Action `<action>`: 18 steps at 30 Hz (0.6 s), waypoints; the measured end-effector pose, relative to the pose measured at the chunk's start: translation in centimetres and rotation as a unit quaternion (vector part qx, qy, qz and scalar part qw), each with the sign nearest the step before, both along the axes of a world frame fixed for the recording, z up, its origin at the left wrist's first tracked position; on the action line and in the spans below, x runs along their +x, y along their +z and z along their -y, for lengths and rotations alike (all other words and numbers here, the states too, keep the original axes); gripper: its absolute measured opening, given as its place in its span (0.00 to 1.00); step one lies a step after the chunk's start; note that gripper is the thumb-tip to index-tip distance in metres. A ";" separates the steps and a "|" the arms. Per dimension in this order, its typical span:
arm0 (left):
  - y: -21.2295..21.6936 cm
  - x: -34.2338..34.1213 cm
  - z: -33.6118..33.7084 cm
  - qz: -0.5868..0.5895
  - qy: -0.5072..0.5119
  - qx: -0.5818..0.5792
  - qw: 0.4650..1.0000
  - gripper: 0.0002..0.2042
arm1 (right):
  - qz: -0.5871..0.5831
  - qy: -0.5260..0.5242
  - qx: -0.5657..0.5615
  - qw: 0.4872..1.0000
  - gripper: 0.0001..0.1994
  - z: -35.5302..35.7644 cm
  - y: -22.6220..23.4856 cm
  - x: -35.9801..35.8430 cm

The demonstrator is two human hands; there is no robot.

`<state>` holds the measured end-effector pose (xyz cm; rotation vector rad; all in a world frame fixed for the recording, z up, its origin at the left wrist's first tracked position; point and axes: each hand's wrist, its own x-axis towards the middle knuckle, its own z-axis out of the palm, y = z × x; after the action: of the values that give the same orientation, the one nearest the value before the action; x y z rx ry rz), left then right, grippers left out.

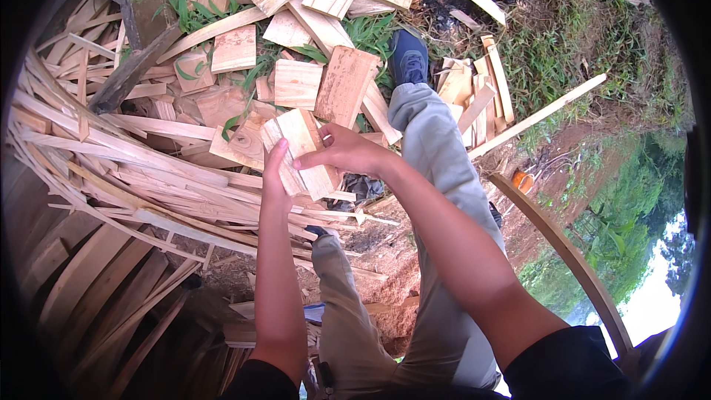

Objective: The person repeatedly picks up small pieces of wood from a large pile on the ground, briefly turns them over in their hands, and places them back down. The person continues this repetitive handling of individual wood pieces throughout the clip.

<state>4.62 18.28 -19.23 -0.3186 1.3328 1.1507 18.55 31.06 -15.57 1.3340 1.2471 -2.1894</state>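
Both of my hands hold a pale rectangular wood offcut (pixel 302 150) above a heap of scrap boards. My left hand (pixel 275 172) grips its near left edge, thumb up along the side. My right hand (pixel 342 151) clasps its right side, fingers across the face. The piece is tilted, with its long side running up-left to down-right. Below it lie more flat offcuts, among them a reddish-brown board (pixel 344 86) and a square pale one (pixel 297 83). My legs in grey trousers (pixel 433 148) stretch forward; one dark shoe (pixel 408 58) rests among the boards.
Long thin wood strips (pixel 118 178) pile up at the left. Grass (pixel 370 32) pokes through the offcuts. Bare reddish earth (pixel 378 241) lies under my legs. A long slat (pixel 537 117) and a curved plank (pixel 566 255) lie to the right, near a small orange object (pixel 522 180).
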 end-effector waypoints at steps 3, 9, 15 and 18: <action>0.2 0.1 0.2 0.009 -0.011 0.000 1.000 0.32 | 0.010 0.004 0.019 1.000 0.54 0.7 -0.9 -0.1; -0.4 -0.3 1.0 0.004 -0.038 0.019 0.999 0.33 | 0.040 0.025 0.036 0.998 0.59 1.0 -0.7 -0.6; -1.0 -0.5 0.7 0.060 0.013 0.046 0.997 0.34 | 0.046 0.013 0.068 0.997 0.63 0.0 0.7 -0.5; -2.4 -0.6 0.2 -0.018 0.005 0.087 0.996 0.37 | 0.074 0.008 0.103 0.992 0.62 -0.4 1.5 -0.5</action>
<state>4.02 18.04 -21.59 -0.1782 1.2528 1.2765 18.05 31.49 -14.02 1.5278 1.4501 -1.9538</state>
